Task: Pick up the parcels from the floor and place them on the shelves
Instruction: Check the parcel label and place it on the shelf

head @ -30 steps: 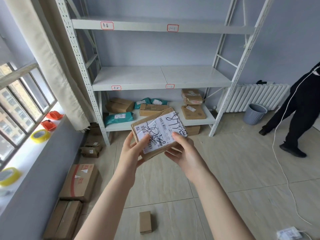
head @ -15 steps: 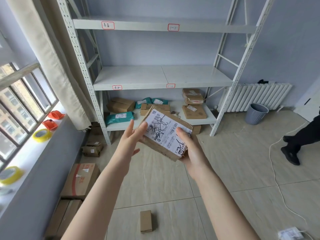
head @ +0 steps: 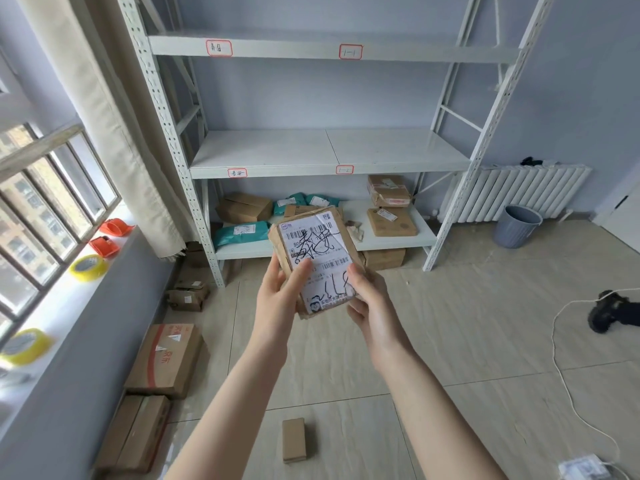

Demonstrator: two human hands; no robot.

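I hold a brown cardboard parcel (head: 317, 251) with a white shipping label and black marker writing upright in front of me. My left hand (head: 278, 299) grips its left side with the thumb on the label. Its lower right edge rests in my right hand (head: 372, 306). Behind it stands a white metal shelf unit (head: 329, 154): the middle shelf is bare, and the bottom shelf (head: 391, 242) carries several brown boxes and teal bags. A small brown box (head: 293, 439) lies on the floor tiles near me.
Cardboard boxes (head: 166, 358) line the floor along the left wall under the window sill, which holds yellow tape rolls (head: 88, 267). A grey bin (head: 517, 226) and a radiator stand right of the shelves. A white cable (head: 568, 382) and another person's shoe (head: 606, 311) are at right.
I have turned the parcel from lying sideways to standing upright, label facing me. The other person has moved right, almost out of view; only a shoe remains.
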